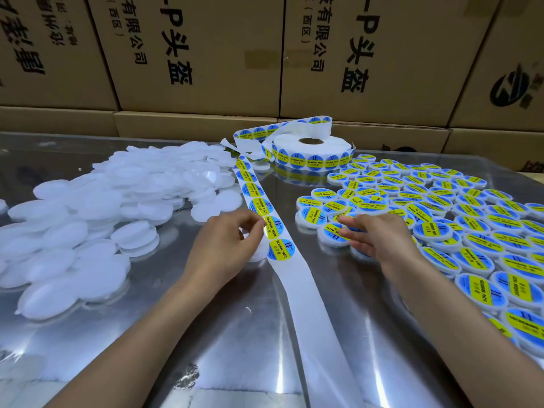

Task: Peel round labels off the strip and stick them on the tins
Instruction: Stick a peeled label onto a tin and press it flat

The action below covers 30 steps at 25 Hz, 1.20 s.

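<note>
head view: left grip [226,240] pinches label [272,228]; right grip [372,235] spread beside it.

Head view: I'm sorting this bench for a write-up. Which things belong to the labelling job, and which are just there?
In the job:
label strip, pinched by the left hand
label roll
unlabelled white tins
labelled tins, right hand over them

Just there:
cardboard boxes
steel table
</note>
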### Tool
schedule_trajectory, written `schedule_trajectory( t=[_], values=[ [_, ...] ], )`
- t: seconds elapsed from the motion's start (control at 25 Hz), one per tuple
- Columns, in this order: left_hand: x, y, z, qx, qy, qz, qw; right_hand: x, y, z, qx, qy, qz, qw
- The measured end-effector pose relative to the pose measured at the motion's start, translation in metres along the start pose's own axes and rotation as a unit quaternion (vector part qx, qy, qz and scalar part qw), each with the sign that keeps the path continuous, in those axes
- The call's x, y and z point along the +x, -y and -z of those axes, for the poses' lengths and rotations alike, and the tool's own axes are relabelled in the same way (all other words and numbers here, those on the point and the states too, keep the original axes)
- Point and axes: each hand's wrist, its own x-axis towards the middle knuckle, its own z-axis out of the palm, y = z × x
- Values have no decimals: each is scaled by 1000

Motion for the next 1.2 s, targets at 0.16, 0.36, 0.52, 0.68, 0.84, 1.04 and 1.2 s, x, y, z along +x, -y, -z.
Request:
schedule_trajectory(
  t=[0.16, 0.36, 0.52, 0.68, 0.84, 1.04, 1.2],
  values=[
    [-1, 9, -1, 99, 47, -14, 994, 0, 3, -3, -9, -43, 45, 998],
    [1, 16, -5, 138, 115, -46, 983, -14, -9, -23, -251, 62, 244, 935],
    [-2, 13, -11, 142, 166, -78, 973, -21, -28, -37, -443, 151, 305, 830],
    [0, 14, -10, 127, 199, -82, 968, -16, -28, -34, -435, 153, 320, 827],
    [0, 14, -8, 109, 208, -94, 968, -11, -34, -32, -460, 214, 296, 809],
    [2, 12, -8, 79, 204, -96, 971, -6, -37, -39, -397, 214, 301, 840],
    [3, 13, -7, 56, 204, -88, 973, -5, -42, -42, -364, 211, 293, 859]
  ],
)
